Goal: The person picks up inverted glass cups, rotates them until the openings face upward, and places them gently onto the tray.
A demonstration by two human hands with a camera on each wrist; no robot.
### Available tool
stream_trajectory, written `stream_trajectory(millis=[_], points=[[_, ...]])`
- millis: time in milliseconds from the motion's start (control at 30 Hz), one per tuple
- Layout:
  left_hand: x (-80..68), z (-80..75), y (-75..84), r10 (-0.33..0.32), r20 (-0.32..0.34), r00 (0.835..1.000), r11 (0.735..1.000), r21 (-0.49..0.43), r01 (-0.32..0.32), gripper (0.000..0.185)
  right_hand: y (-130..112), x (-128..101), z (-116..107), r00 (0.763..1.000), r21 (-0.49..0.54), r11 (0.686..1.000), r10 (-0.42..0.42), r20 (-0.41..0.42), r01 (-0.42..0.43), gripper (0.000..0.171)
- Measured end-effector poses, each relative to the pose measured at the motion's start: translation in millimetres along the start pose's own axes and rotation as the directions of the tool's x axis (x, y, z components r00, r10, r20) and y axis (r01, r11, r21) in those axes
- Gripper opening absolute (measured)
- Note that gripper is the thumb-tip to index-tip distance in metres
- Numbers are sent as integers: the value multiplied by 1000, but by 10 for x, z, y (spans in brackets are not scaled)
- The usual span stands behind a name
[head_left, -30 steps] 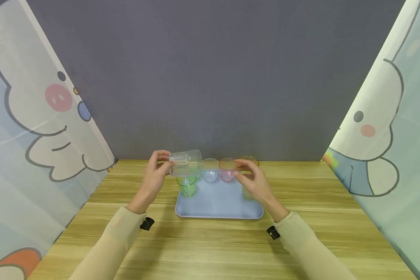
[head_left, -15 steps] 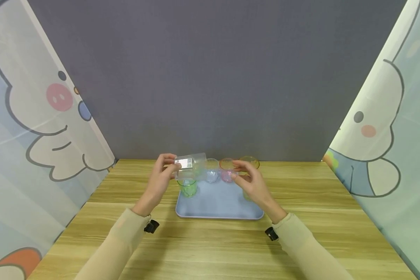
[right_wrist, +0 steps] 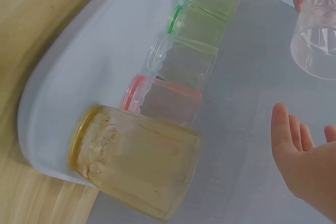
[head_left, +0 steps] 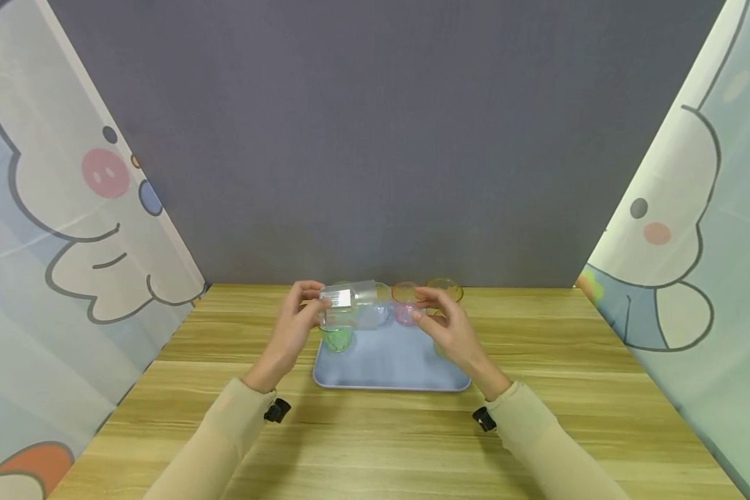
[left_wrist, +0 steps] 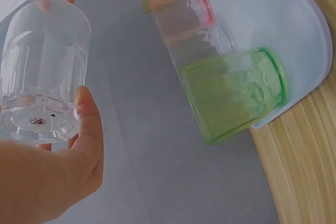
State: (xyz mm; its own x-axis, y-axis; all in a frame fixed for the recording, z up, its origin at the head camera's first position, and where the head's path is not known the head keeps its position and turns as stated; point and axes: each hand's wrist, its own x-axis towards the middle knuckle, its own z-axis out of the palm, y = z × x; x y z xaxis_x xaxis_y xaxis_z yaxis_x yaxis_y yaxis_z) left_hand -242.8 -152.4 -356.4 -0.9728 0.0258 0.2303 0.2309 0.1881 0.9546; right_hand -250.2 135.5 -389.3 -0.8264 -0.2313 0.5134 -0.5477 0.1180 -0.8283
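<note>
My left hand [head_left: 290,326] grips a clear plastic-looking cup [head_left: 350,305] near its base. The cup lies sideways in the air above the tray's left part, its mouth pointing right. In the left wrist view the thumb presses the side of the clear cup [left_wrist: 47,66] beside its faceted base. My right hand [head_left: 453,330] hovers over the tray's right side, fingers loosely bent, touching nothing visible. A gap separates the right hand [right_wrist: 310,166] from the cup's mouth in the right wrist view.
A blue tray [head_left: 390,375] stands on the wooden table [head_left: 375,437]. It bears a green cup [head_left: 336,339], a bluish clear cup [right_wrist: 178,61], a pink cup [head_left: 405,312] and an amber cup [right_wrist: 142,156]. Behind rises a grey panel [head_left: 375,139].
My left hand has carried the clear cup rightward and slightly down, towards the right hand. A white label on the cup has come into view. The right hand has barely moved.
</note>
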Motion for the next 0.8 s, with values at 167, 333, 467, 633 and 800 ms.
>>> stream_trajectory(millis=[167,333,467,633,800], points=[[-15,36,-20,-13,9,1000,1000,-14,13,35,8,-14,-1,1000,4,1000,7,-2,-7,47],[-24,79,-40,-18,16,1000,999,-47,19,34,7,-31,1,1000,-5,1000,7,11,-7,48],[-33,106,-58,-20,20,1000,998,-60,21,32,14,-44,3,1000,-11,1000,16,21,-15,48],[-34,131,-81,-24,21,999,998,-63,26,32,26,-42,16,1000,-10,1000,18,17,-17,48],[-36,162,-98,-39,32,999,996,-77,41,34,29,-41,41,1000,-4,1000,5,22,-5,47]])
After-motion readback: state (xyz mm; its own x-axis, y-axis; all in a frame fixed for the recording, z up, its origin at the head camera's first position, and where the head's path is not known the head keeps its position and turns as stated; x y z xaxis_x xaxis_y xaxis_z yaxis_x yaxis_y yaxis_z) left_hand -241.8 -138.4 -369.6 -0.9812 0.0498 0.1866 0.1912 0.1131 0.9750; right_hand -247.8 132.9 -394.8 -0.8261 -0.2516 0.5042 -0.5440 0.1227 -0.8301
